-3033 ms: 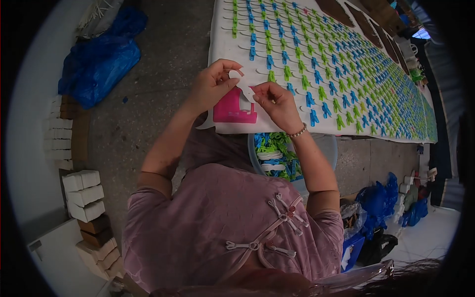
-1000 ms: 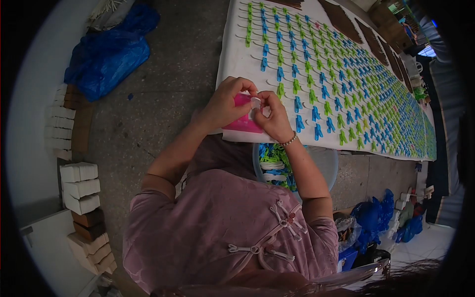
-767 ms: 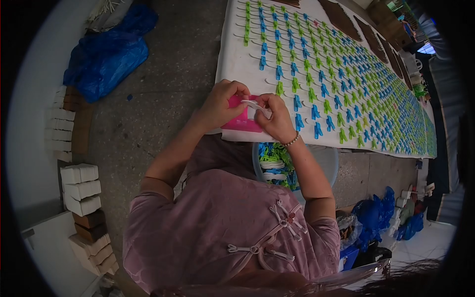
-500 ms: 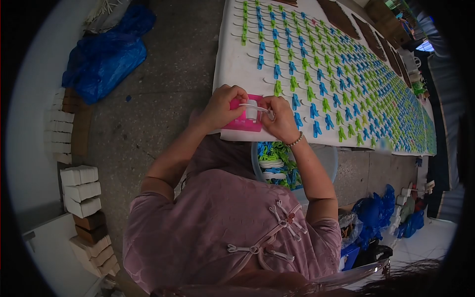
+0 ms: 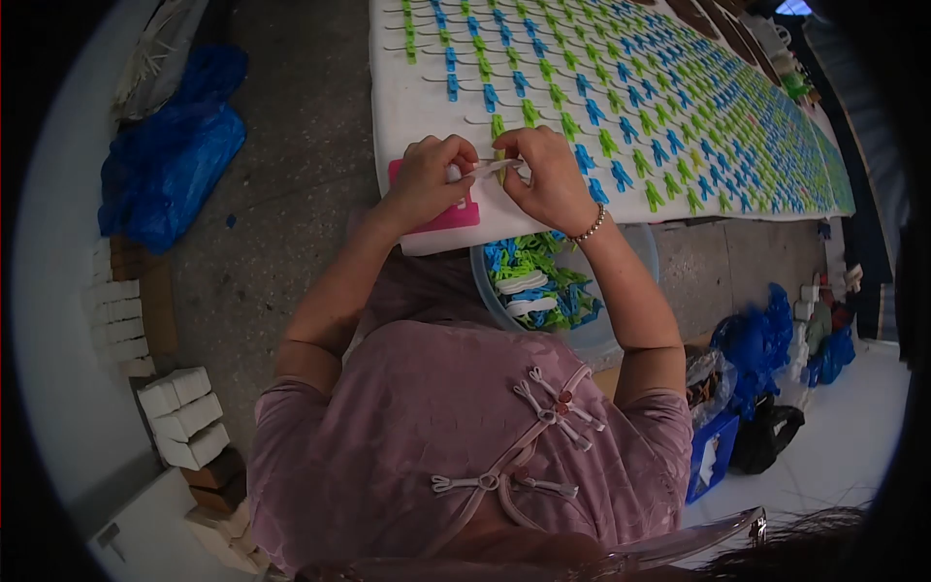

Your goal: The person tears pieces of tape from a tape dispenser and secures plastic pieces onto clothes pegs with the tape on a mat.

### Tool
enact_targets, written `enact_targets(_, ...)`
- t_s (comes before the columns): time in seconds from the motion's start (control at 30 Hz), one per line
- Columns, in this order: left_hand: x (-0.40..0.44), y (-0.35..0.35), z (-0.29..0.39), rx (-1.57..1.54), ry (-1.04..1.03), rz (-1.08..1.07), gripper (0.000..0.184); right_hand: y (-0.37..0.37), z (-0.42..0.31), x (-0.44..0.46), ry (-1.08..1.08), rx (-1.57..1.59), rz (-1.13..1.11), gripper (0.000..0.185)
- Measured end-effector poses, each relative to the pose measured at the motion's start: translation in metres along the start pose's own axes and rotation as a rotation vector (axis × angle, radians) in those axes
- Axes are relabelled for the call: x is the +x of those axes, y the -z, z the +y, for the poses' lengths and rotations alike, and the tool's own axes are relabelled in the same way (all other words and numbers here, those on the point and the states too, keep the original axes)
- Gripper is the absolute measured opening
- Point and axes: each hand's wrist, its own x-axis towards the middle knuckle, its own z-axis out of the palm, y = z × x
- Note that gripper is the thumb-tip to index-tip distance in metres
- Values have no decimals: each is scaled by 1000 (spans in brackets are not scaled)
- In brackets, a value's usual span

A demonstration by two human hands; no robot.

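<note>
My left hand [image 5: 433, 180] is closed, with its fingertips on one end of a thin white strip [image 5: 496, 167]. At the strip's other end my right hand [image 5: 549, 177], wearing a beaded bracelet, pinches it too. The strip spans the short gap between both hands, just above the table's near corner. Partly under my left hand lies a flat pink piece [image 5: 454, 219], and the hand hides much of it. To the right of my hands, green and blue clips [image 5: 621, 176] lie in rows, many with a curved white strip sticking out.
A white-covered table [image 5: 412, 107] extends away to the right. Below its near edge stands a clear tub [image 5: 630, 276] with loose green and blue clips and white pieces. Blue bags [image 5: 175, 175] lie on the floor at left, near stacked white blocks [image 5: 184, 417]. More bags sit at right.
The view has shifted, so the table sits further left and higher. My hands have moved right off the pink piece's middle, with the white strip still between them.
</note>
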Motion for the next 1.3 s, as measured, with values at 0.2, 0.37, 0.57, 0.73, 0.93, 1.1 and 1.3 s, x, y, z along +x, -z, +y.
enact_targets(0.2, 15, -5, 7, -100, 0, 73, 23, 37, -24, -34, -68, 58, 116, 31)
enact_targets(0.37, 0, 25, 3, -105, 73, 170, 27, 18, 1, -110, -453, 321, -243, 13)
enact_targets(0.57, -23, 35, 4, -330, 126, 251, 29, -31, 56, -170, -650, -256, -649, 24)
enact_targets(0.73, -43, 41, 5, -406, 201, 246, 32, -60, 90, -183, -762, -141, -749, 26)
enact_targets(0.93, -70, 43, -4, -658, 347, 297, 34, -40, 72, -189, -508, -140, -578, 19)
enact_targets(1.1, -79, 39, 1, -891, 447, 311, 33, 21, 1, -140, -638, 187, -427, 13)
enact_targets(1.3, -75, 24, 12, -1005, 405, 239, 33, 34, -58, -76, -461, 503, -96, 21)
